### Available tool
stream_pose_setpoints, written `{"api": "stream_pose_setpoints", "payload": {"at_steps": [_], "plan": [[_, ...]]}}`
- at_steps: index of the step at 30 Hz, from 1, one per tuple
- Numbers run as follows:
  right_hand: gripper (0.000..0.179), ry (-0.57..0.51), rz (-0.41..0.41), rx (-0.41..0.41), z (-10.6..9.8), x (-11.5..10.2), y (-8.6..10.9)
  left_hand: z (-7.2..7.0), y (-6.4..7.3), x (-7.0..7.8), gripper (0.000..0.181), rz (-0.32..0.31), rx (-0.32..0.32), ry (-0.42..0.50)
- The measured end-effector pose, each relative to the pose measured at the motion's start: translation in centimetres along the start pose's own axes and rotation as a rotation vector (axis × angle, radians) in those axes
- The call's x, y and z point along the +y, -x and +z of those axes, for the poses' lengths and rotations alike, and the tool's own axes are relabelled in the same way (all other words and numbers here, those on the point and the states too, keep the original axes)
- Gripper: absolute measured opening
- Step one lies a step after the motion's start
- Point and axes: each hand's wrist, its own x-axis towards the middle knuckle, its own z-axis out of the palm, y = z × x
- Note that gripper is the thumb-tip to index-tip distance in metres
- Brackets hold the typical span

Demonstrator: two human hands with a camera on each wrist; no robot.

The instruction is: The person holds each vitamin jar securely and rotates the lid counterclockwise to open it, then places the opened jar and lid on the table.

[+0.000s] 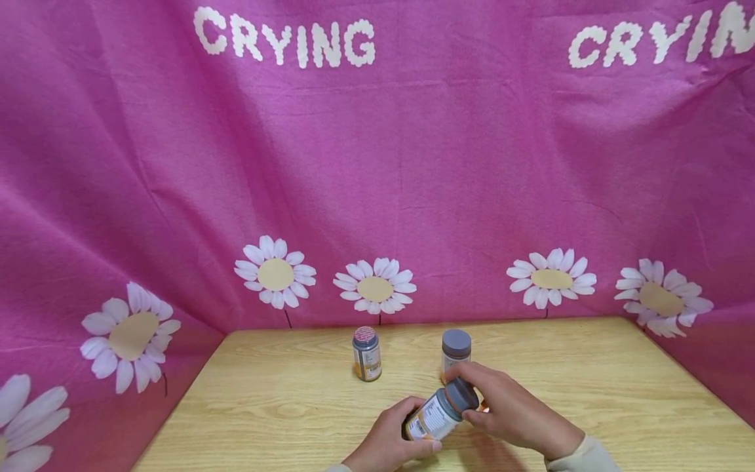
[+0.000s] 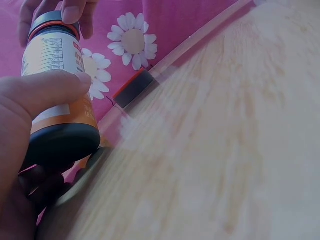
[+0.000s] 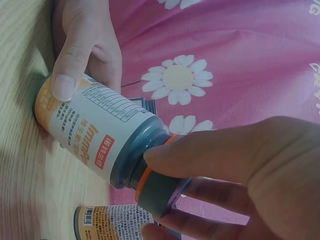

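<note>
A supplement bottle [image 1: 433,416] with a white and orange label is held tilted over the table, its top toward the right. My left hand [image 1: 389,436] grips its lower body, thumb across the label in the left wrist view. At the bottle's neck, my right hand [image 1: 513,406] pinches the dark grey cap [image 3: 162,187] between thumb and fingers. An orange ring shows at the cap's lower edge; whether it is screwed on I cannot tell. Behind the right hand stands a capped bottle [image 1: 456,347], partly hidden. Further left stands an uncapped bottle [image 1: 367,357] with a pinkish seal on top.
A loose dark cap [image 2: 134,90] with a red-orange rim lies on the table in the left wrist view. The wooden table [image 1: 265,393] is backed and flanked by a pink cloth [image 1: 413,164] printed with white daisies and letters.
</note>
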Motion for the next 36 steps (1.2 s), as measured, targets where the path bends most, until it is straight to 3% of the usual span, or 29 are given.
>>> {"api": "stream_pose_setpoints", "payload": {"at_steps": [6,16,25,31,36], "plan": [[0.056,0.033,0.018,0.010,-0.19,0.02,0.03,-0.07,0.03,0.25,0.046,-0.013,0.001,0.014],[0.047,0.018,0.150,-0.019,-0.59,-0.04,-0.18,-0.07,-0.09,0.06,0.049,-0.065,0.017,0.052],[0.046,0.060,0.183,-0.011,-0.47,0.07,-0.18,0.00,-0.14,-0.05,0.050,-0.074,0.095,0.100],[0.045,0.089,0.137,0.003,-0.09,0.38,-0.13,-0.06,-0.13,-0.18,0.051,-0.037,0.170,0.017],[0.042,0.041,0.144,-0.018,0.25,0.90,-0.15,0.03,-0.38,-0.46,0.055,-0.005,0.262,-0.019]]}}
